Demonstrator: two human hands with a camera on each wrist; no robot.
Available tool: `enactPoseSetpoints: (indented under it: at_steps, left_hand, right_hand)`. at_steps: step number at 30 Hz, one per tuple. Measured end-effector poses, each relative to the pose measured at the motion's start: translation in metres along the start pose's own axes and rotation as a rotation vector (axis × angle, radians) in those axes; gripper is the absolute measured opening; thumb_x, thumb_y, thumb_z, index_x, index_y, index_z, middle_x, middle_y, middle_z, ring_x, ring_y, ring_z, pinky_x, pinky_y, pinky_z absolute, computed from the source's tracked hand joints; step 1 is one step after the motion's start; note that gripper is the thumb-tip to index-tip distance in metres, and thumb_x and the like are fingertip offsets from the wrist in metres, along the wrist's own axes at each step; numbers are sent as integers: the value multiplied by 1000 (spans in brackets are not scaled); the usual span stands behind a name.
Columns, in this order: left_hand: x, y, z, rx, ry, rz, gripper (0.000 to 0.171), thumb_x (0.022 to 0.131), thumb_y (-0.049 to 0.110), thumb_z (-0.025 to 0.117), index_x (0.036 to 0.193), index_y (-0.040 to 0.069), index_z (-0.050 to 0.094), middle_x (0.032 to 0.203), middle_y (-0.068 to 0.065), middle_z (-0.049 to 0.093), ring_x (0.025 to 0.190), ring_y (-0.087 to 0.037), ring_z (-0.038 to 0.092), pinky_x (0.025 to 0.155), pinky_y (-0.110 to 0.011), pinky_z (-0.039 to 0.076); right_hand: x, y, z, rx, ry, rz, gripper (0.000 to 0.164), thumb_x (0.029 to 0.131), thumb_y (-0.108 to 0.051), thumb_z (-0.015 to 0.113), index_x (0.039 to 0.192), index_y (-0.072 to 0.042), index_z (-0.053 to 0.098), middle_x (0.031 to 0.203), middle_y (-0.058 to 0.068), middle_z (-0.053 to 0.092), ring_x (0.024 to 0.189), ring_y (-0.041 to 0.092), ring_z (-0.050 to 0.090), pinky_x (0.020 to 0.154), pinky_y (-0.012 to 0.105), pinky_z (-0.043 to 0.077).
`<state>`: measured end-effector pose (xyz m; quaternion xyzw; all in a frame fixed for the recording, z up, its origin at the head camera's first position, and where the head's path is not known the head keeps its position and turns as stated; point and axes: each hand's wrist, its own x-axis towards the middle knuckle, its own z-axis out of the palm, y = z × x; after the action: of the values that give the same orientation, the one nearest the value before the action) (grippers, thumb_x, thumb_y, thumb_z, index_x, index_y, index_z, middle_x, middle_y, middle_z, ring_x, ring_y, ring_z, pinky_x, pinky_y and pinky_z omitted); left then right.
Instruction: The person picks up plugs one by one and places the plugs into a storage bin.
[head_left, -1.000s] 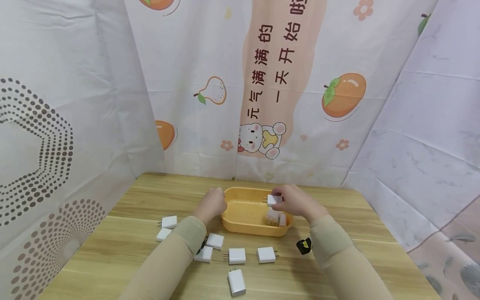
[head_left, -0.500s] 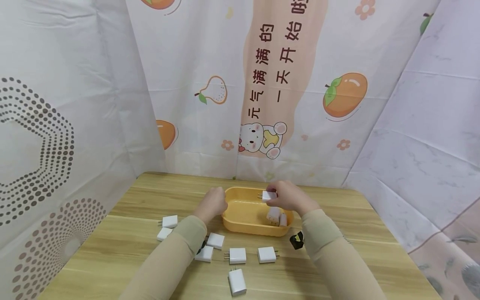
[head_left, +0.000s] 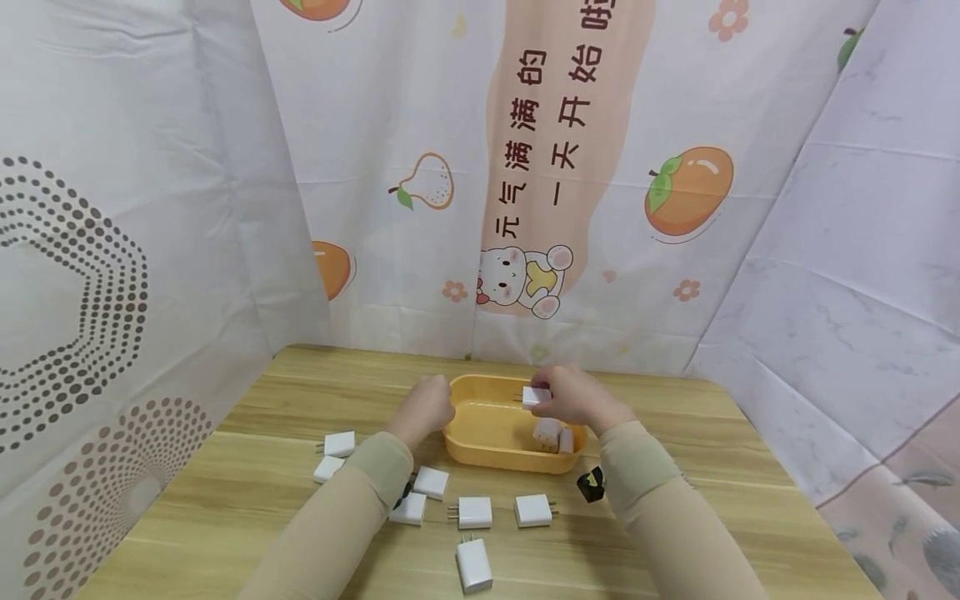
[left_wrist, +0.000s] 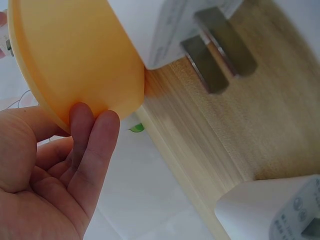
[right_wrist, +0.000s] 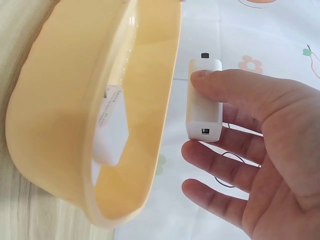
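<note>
My right hand (head_left: 576,397) pinches a white plug-in charger (head_left: 536,397) above the right half of a yellow plastic basket (head_left: 487,456). Its metal prongs point left in the head view. Seen from the right wrist, thumb and fingers hold the charger (right_wrist: 204,112) by its sides, just outside the basket's rim in that view. At the basket's left end, my left hand (head_left: 429,408) grips the rim; the left wrist view has fingertips (left_wrist: 104,122) against the outer wall. A few chargers (head_left: 546,433) lie inside, at the right end.
Several white chargers lie on the wooden table (head_left: 675,517): one charger (head_left: 474,512) in front of the basket, another charger (head_left: 339,443) at left. A small black item (head_left: 591,484) with a yellow mark shows beside the right cuff. A printed curtain (head_left: 420,275) hangs behind.
My right hand has moved a little left over the basket with the charger, mostly in the first half second. The left hand stays at the rim.
</note>
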<state>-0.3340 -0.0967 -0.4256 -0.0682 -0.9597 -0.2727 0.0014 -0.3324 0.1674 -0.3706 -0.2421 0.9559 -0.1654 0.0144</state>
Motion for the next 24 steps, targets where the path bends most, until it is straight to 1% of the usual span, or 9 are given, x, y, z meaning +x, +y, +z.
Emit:
enactPoseSetpoints:
  at_steps: [3,8,10,13,14,16,19,22,24]
  left_hand:
    - [0,0,0,-3,-1,-5,31,84,-9,61,115,-11,67,115,-22,69,62,-16,62,48,-22,50]
    - [-1,0,0,-1,-3,-3,31,85,-9,61,115,-11,67,114,-21,69,61,-16,62,48,-22,49]
    - [0,0,0,2,-2,-2,25,84,-9,61,108,-9,69,108,-19,70,58,-15,60,47,-22,48]
    - [1,-1,1,7,1,-2,11,84,-10,61,89,-4,67,92,-14,68,52,-14,54,44,-22,44]
    - [1,-1,1,9,0,-2,10,84,-10,60,82,-1,64,86,-13,66,50,-13,52,44,-22,43]
    - [2,-1,1,11,-4,-3,21,84,-10,60,71,6,56,75,-10,61,48,-12,47,42,-21,40]
    - [2,-2,1,6,-8,-1,32,84,-10,59,64,11,47,66,-8,58,46,-11,44,41,-20,38]
    - [2,-2,1,1,-10,3,32,84,-11,59,64,11,47,66,-8,59,46,-11,43,41,-20,38]
    - [1,-2,1,1,-7,6,28,84,-11,59,66,9,51,72,-9,62,46,-11,44,41,-20,39]
  right_hand:
    - [0,1,3,-1,-3,14,27,85,-24,82,108,-14,71,96,-3,66,79,16,58,71,34,52]
    - [1,3,8,-5,-4,21,28,85,-23,84,108,-14,71,95,-3,66,79,16,58,72,35,53]
    - [1,3,10,-7,-7,21,28,85,-23,84,108,-14,71,96,-4,66,80,15,58,73,35,53]
    - [1,3,12,-3,-14,21,29,85,-22,84,109,-13,71,96,-4,66,81,15,58,75,36,53]
    - [1,3,13,-2,-17,20,29,85,-22,84,109,-12,71,96,-4,66,81,15,58,76,36,53]
    - [1,3,14,2,-20,20,29,85,-21,84,109,-12,72,96,-3,66,81,15,58,77,36,53]
    - [1,3,15,10,-28,16,29,84,-20,84,109,-11,72,95,-3,66,81,15,58,77,36,53]
    - [1,3,16,10,-28,16,28,84,-19,84,108,-10,72,94,-3,66,80,14,58,76,36,53]
    - [1,3,16,6,-28,13,28,84,-20,84,108,-10,72,94,-3,66,80,14,58,76,36,53]
